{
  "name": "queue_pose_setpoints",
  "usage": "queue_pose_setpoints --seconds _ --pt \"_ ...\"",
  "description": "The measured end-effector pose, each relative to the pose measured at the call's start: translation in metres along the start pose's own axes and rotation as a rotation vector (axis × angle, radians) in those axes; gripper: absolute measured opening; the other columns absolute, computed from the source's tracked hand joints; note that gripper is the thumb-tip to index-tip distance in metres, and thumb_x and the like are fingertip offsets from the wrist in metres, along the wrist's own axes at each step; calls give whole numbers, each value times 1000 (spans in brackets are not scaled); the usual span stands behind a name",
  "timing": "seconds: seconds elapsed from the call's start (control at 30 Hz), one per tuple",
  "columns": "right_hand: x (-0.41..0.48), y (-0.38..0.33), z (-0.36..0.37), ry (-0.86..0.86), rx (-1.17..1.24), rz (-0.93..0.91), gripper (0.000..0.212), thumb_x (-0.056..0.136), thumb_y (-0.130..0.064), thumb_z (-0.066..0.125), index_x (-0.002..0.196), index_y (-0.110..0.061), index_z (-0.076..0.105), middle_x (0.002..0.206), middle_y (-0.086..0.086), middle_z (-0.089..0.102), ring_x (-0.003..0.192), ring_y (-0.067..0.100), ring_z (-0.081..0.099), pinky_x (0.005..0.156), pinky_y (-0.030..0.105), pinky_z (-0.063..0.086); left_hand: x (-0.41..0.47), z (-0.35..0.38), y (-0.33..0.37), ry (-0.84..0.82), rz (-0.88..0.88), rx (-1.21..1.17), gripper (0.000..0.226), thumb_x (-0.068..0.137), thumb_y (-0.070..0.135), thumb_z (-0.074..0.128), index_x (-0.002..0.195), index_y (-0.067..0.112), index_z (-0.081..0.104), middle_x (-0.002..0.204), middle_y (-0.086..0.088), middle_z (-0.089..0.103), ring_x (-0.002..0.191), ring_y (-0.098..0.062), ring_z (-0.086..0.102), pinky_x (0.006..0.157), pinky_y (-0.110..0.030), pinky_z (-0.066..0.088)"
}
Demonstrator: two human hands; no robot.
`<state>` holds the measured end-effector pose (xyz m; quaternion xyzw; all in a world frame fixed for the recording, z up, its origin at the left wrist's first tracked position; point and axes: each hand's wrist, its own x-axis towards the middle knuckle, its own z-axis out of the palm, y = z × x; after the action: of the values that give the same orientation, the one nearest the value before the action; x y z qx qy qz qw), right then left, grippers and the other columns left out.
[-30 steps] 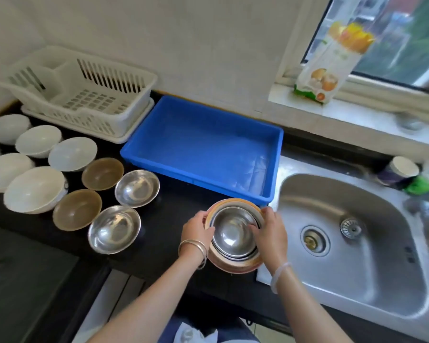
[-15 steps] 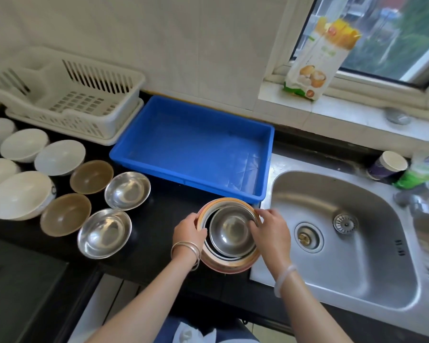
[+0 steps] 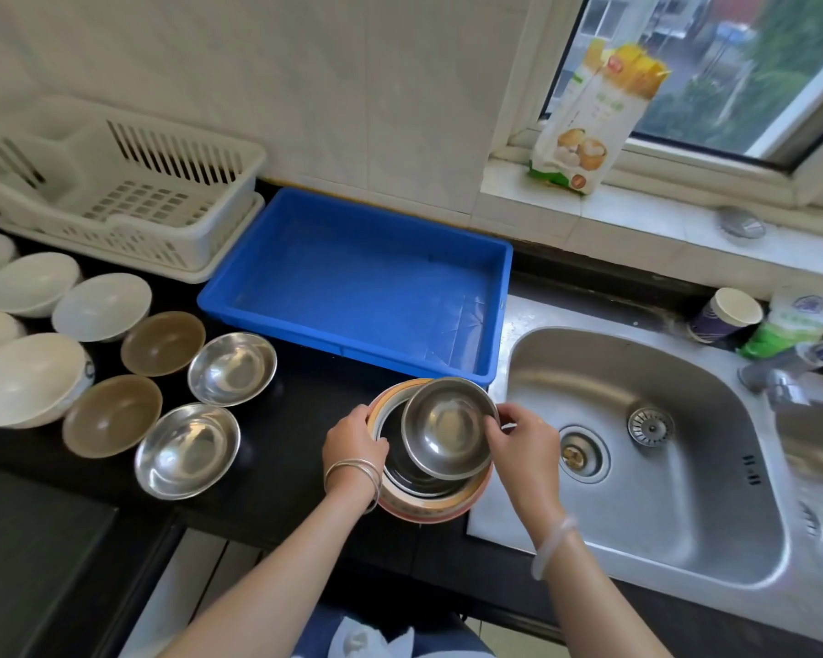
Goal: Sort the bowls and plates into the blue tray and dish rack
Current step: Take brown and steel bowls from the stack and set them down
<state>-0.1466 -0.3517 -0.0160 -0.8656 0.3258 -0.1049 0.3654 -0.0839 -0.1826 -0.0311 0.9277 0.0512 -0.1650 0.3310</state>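
A stack of plates point(image 3: 435, 503) with an orange rim sits on the black counter by the sink. My left hand point(image 3: 355, 436) holds its left edge. My right hand point(image 3: 523, 432) pinches the rim of a small steel bowl point(image 3: 447, 427), lifted and tilted over the stack. The blue tray point(image 3: 352, 282) lies empty just behind. The white dish rack point(image 3: 129, 192) stands empty at the far left. Two steel bowls point(image 3: 231, 368), two brown bowls point(image 3: 162, 341) and several white bowls point(image 3: 101, 306) are laid out on the left of the counter.
A steel sink point(image 3: 637, 448) fills the right side, with a tap point(image 3: 789, 368), a paper cup point(image 3: 728, 315) and a green bottle point(image 3: 789, 325) behind it. A food packet point(image 3: 595, 116) leans on the window sill. A dark hob point(image 3: 29, 553) lies at the lower left.
My right hand has lifted the steel bowl off the plate stack and tilted it towards the right. My left hand stays on the stack's edge.
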Motion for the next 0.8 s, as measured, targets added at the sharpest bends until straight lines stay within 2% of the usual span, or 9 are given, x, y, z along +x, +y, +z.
queue_pose_setpoints --seconds 0.17,0.27,0.37,0.5,0.6,0.73,0.8 --pt "-1 0 -7 6 52 21 11 82 -15 62 73 -16 69 68 0 67 66 17 60 61 27 40 -2 -1 3 5 40 -34 27 83 13 60 106 24 51 81 5 59 68 -9 60 55 -18 44" --pt "1 0 -14 11 59 30 10 82 -15 63 76 -14 71 68 0 68 67 18 60 61 26 39 -3 -1 4 6 63 -40 24 85 14 56 101 27 44 73 6 56 61 -9 59 49 -18 45" --pt "2 -1 -18 10 92 42 10 84 -15 63 78 -14 72 69 0 68 66 16 61 57 19 38 -3 -4 5 41 84 -21 18 83 15 58 93 24 46 78 4 58 65 -8 58 54 -20 47" --pt "2 -2 -21 11 92 40 9 84 -15 64 80 -14 72 67 -3 66 61 2 57 52 5 35 -3 -4 9 96 129 17 11 83 15 58 89 21 52 89 5 55 69 -8 54 53 -15 38" --pt "1 -3 -23 10 109 37 9 84 -15 65 81 -14 73 67 -5 66 62 0 58 52 3 36 -1 -5 13 116 137 49 5 85 15 56 89 18 55 94 3 56 74 -11 55 57 -18 42" --pt "2 -5 -27 10 154 39 10 83 -13 65 76 -17 71 63 -10 64 60 -2 58 54 1 38 -1 -7 17 181 177 68 7 84 14 57 90 15 61 101 1 58 90 -16 55 71 -26 50" --pt "3 -6 -30 6 185 36 15 83 -13 65 71 -22 67 61 -16 63 56 -5 58 53 1 38 -1 -8 20 181 183 52 6 85 14 56 88 15 60 97 0 60 85 -15 56 68 -26 50"
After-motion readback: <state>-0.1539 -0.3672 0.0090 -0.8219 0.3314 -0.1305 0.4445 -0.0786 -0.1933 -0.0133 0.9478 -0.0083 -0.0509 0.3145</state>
